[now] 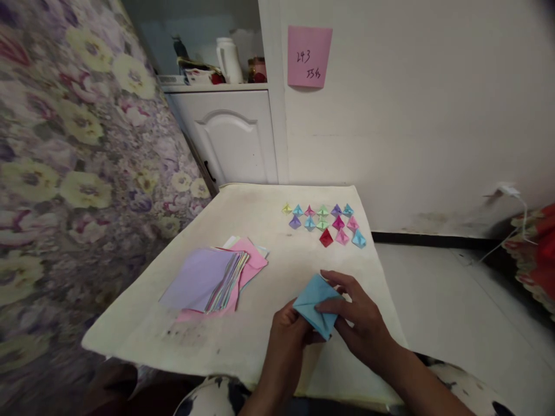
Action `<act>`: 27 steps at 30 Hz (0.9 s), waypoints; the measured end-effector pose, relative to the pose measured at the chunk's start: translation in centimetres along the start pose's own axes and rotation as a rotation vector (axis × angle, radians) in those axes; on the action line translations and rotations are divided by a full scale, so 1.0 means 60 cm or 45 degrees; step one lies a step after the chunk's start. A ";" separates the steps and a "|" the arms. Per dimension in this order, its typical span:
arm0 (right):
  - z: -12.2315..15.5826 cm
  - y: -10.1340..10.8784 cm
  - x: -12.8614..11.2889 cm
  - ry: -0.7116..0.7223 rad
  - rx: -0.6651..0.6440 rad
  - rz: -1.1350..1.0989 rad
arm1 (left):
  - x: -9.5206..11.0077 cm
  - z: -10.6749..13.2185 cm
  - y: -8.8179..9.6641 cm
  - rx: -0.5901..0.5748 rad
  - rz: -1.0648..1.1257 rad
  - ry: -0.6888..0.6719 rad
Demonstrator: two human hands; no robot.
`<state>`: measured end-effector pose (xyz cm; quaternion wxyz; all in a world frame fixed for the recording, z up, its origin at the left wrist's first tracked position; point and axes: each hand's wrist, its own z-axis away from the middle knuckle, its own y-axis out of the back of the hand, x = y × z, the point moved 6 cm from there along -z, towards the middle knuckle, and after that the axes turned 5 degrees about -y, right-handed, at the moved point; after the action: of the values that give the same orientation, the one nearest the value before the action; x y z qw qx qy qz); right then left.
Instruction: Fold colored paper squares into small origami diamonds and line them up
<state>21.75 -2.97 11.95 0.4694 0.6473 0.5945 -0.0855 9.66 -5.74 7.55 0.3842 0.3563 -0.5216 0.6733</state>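
A folded piece of light blue paper (313, 296) is held above the front right part of the table. My left hand (289, 330) grips it from the left and from below, with some of its fingers hidden behind the paper. My right hand (358, 309) holds the right side, its fingers lying across the front fold and around the upper right edge. Beyond the hands, small folded paper shapes, such as a red one (326, 237) and a blue one (359, 238), stand in rows on the table.
A stack of coloured paper sheets (199, 280), lilac on top, lies on the left of the pale table (143, 312). Behind are a white cabinet (234, 136) and a wall with a pink note (309, 58). A floral curtain (87, 173) hangs at left. A charger (508, 189) is plugged in at right.
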 end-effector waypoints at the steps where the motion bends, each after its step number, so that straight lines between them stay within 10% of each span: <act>1: 0.001 -0.002 0.000 0.011 -0.021 0.015 | 0.000 0.000 -0.001 -0.005 0.023 0.021; 13: 0.001 0.000 0.001 0.044 -0.101 0.124 | -0.006 -0.001 0.009 -0.042 0.510 0.225; 27: -0.004 0.006 -0.010 -0.183 -0.161 -0.177 | 0.001 -0.005 0.008 0.030 0.179 0.083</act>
<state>21.79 -3.16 12.67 0.5437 0.5657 0.6070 -0.1264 9.19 -5.54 7.34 0.3486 0.3012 -0.5247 0.7159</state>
